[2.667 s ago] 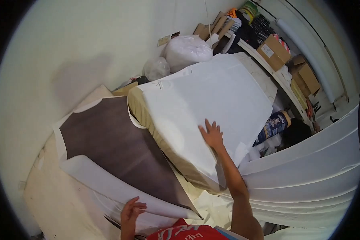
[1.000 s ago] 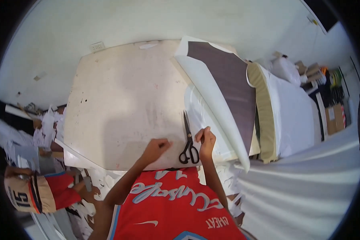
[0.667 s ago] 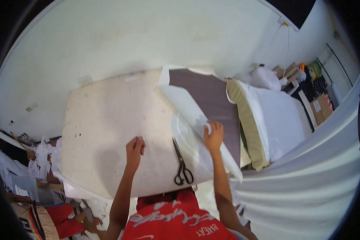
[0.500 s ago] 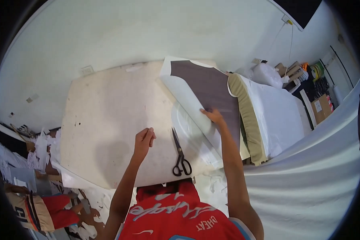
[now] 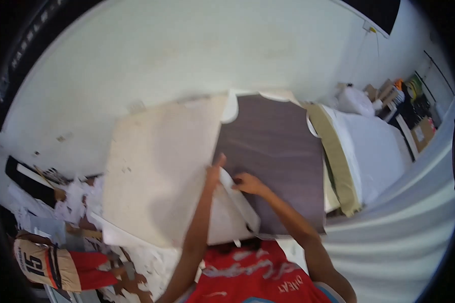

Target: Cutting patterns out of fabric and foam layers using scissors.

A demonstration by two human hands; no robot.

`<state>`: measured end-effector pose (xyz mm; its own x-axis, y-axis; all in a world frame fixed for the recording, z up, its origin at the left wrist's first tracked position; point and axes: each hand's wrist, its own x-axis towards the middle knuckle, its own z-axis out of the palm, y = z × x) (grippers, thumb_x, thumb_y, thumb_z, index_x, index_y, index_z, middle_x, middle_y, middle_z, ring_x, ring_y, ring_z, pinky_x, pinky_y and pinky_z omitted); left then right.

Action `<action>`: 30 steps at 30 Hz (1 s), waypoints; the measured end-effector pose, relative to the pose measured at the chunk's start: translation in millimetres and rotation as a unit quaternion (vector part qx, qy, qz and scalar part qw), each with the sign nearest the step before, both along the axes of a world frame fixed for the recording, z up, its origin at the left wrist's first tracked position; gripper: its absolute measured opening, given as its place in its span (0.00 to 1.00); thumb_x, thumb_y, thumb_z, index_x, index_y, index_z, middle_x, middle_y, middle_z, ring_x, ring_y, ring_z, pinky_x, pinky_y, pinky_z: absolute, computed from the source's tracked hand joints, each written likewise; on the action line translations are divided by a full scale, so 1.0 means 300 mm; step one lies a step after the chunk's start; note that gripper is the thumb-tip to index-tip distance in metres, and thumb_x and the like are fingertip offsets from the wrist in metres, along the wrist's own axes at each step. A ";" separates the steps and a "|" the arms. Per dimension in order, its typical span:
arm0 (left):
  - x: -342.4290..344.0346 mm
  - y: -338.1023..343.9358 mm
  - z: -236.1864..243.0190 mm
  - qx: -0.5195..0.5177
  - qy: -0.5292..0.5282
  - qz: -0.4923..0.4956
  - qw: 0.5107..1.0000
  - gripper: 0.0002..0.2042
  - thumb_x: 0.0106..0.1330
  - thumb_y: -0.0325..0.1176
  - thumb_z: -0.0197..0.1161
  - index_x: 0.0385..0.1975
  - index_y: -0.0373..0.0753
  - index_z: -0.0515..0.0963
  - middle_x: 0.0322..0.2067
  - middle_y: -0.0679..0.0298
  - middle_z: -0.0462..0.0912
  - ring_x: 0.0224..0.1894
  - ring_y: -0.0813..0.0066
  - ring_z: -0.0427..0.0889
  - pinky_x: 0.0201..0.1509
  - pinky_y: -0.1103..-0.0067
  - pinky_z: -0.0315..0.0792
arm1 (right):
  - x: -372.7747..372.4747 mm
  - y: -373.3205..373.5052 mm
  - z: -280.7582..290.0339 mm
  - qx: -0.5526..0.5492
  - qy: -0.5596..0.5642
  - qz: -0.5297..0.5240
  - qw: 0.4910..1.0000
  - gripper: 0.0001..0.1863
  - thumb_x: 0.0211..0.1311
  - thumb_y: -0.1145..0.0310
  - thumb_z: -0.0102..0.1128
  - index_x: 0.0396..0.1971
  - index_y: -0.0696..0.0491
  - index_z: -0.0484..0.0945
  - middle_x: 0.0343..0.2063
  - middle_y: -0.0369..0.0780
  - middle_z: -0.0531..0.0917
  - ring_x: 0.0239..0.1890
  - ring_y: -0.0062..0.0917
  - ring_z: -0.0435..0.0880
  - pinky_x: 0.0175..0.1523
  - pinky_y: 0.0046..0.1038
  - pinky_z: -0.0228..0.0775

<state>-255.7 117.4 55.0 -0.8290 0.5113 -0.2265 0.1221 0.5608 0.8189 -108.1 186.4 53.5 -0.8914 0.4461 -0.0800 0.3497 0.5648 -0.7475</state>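
A dark brown sheet with a white underside lies over the right half of a pale padded table. At its left edge, a turned-up flap shows white between my hands. My left hand is closed at the upper left of this flap, one digit pointing up; motion blurs its grip. My right hand has its fingers curled on the flap's right side, pinching it. The scissors seen earlier are hidden beneath the sheet or out of sight.
White rounded pieces edge the sheet's top. To its right stand an olive cushion edge and a plastic-wrapped white block. A white curtain hangs near right. Scraps and clothing lie at left.
The folded part of the sheet has been turned over leftward, showing more dark surface and covering the scissors' place. My left hand has moved to the flap; my right hand has come nearer and left.
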 end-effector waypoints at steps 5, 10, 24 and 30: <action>-0.226 0.029 -0.167 -0.080 0.035 -0.007 0.996 0.32 0.47 0.40 0.72 0.49 0.23 0.71 0.42 0.43 0.80 0.45 0.54 0.81 0.49 0.66 0.75 | 0.009 -0.157 -0.020 -0.120 0.102 0.069 0.985 0.17 0.58 0.57 0.64 0.40 0.55 0.83 0.35 0.46 0.81 0.37 0.36 0.80 0.45 0.32 0.72; -0.380 -0.178 -0.240 0.026 0.060 -0.101 0.993 0.13 0.52 0.35 0.65 0.32 0.30 0.82 0.27 0.51 0.83 0.32 0.62 0.84 0.37 0.71 0.76 | 0.164 -0.203 0.032 0.082 0.068 -0.254 0.961 0.25 0.60 0.52 0.61 0.52 0.53 0.76 0.47 0.48 0.76 0.50 0.39 0.74 0.56 0.37 0.66; -0.006 -0.884 -0.104 0.168 -0.303 0.176 0.921 0.09 0.61 0.30 0.61 0.39 0.35 0.74 0.32 0.60 0.78 0.31 0.70 0.80 0.27 0.75 0.77 | -0.172 0.051 -0.041 0.301 -0.117 -0.083 0.943 0.34 0.66 0.40 0.43 0.60 0.52 0.70 0.65 0.48 0.64 0.70 0.46 0.55 0.72 0.55 0.34; 0.185 -0.741 0.069 0.052 -0.359 -0.241 0.900 0.13 0.66 0.34 0.58 0.47 0.34 0.76 0.32 0.60 0.83 0.32 0.73 0.81 0.38 0.78 0.77 | 0.166 -0.001 0.140 0.363 0.096 -0.231 0.898 0.08 0.61 0.66 0.57 0.31 0.55 0.77 0.30 0.44 0.78 0.33 0.41 0.78 0.37 0.39 0.69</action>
